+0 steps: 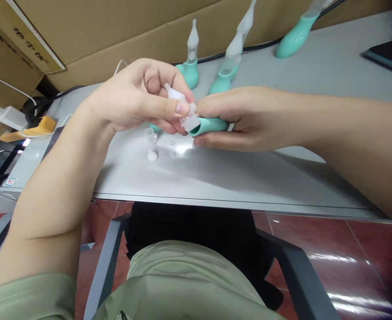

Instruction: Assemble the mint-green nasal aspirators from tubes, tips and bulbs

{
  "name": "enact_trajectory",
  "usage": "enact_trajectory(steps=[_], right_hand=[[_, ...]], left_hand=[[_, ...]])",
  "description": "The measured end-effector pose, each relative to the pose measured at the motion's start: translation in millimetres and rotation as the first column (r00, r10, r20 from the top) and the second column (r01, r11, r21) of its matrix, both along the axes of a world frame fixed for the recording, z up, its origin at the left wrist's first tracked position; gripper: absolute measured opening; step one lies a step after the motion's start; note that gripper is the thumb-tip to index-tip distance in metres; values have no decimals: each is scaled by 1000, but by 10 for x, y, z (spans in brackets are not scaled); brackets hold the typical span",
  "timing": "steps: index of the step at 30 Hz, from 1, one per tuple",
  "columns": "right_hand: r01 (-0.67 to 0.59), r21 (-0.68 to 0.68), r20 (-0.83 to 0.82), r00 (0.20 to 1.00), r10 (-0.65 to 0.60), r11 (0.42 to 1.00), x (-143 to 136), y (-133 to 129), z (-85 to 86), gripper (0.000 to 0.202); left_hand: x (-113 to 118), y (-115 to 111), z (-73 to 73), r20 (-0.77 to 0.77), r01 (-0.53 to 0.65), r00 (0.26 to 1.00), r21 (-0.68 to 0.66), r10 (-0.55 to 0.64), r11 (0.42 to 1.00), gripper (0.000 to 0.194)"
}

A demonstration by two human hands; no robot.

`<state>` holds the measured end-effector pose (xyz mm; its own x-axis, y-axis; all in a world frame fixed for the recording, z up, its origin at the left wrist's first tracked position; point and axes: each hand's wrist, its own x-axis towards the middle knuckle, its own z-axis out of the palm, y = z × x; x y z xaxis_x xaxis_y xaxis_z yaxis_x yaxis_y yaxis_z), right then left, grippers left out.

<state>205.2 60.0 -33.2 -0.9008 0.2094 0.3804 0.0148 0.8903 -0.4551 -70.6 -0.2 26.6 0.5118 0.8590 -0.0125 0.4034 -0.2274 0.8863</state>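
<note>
In my left hand (149,100), a translucent white nozzle tip (177,95) with a clear tube end is pinched between thumb and fingers. My right hand (242,118) grips a teal rubber bulb (212,126), its dark open mouth facing left. The clear end of the nozzle piece sits at the rim of that mouth; whether it has entered cannot be seen. Below my left hand lie a small clear cylinder (151,135), a white cone-shaped tip (152,155) and a tiny clear ring (172,142). Part of another teal piece (155,127) shows behind my left fingers.
Nasal-aspirator-like teal bulbs with nozzles (191,73) (229,66) stand or lean along the cardboard wall (116,26). Another teal bulb (295,38) lies farther right, near a black flat object (389,55). A white charger (12,118) and cables are at left. Grey chair arms flank my lap.
</note>
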Motion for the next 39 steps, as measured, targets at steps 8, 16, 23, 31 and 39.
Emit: enact_trajectory(steps=[8, 16, 23, 31, 39], right_hand=[[189, -297, -126, 964, -235, 936, -72, 47, 3, 16], [414, -271, -87, 888, -451, 869, -107, 29, -16, 12], [593, -105, 4, 803, -596, 799, -93, 31, -32, 20], [506, -65, -119, 852, -511, 860, -14, 94, -30, 26], [388, -161, -257, 872, -418, 908, -51, -223, 150, 26]], left_hand=[[-189, 72, 57, 183, -137, 978, 205, 100, 969, 49], [-181, 66, 8, 156, -78, 986, 161, 53, 984, 46], [-108, 0, -26, 80, -67, 995, 159, 54, 985, 46], [-211, 87, -176, 69, -62, 997, 270, 45, 961, 47], [-67, -65, -70, 16, -168, 984, 413, 177, 895, 43]])
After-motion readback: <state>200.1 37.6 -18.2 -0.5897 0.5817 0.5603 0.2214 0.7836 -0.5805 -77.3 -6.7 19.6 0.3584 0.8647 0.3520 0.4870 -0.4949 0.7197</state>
